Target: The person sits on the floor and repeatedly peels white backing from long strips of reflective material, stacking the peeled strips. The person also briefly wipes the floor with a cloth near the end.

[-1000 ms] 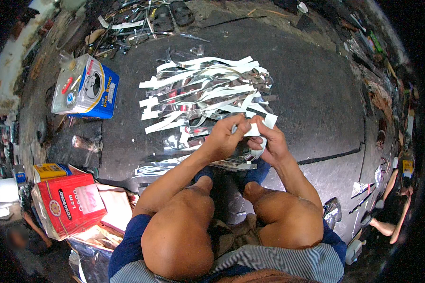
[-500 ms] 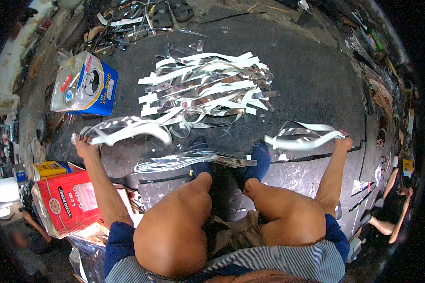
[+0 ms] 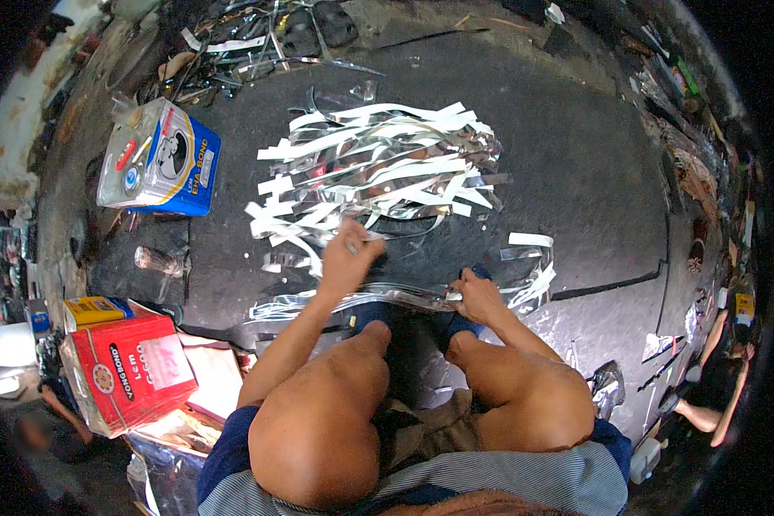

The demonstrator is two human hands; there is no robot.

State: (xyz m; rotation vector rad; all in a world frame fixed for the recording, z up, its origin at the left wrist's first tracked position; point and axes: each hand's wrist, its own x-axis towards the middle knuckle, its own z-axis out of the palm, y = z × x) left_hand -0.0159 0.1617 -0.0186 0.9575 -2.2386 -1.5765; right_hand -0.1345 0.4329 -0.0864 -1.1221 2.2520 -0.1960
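Note:
A pile of white and shiny silver strips point(image 3: 387, 159) is spread on the dark floor mat in front of me. My left hand point(image 3: 350, 256) is at its near edge, fingers pinched on white strips point(image 3: 285, 236) that trail off to the left. My right hand point(image 3: 476, 295) is over my right foot, fingers closed on strips point(image 3: 537, 273) that curve out to its right. Between my feet and the pile, a flat bundle of thin silver strips point(image 3: 305, 303) lies crosswise; its right end reaches my right hand.
A blue and white can point(image 3: 181, 163) stands left of the pile. Nearer me on the left is an open red carton point(image 3: 129, 370). A clear jar point(image 3: 156, 260) lies between them. Scrap strips point(image 3: 241, 52) are heaped at the far left. Another person's limbs point(image 3: 705, 408) show at the right rim.
Both hands have come inward from wide apart, bringing their strips along. My left hand moved to the pile's near edge, my right to the bundle's right end.

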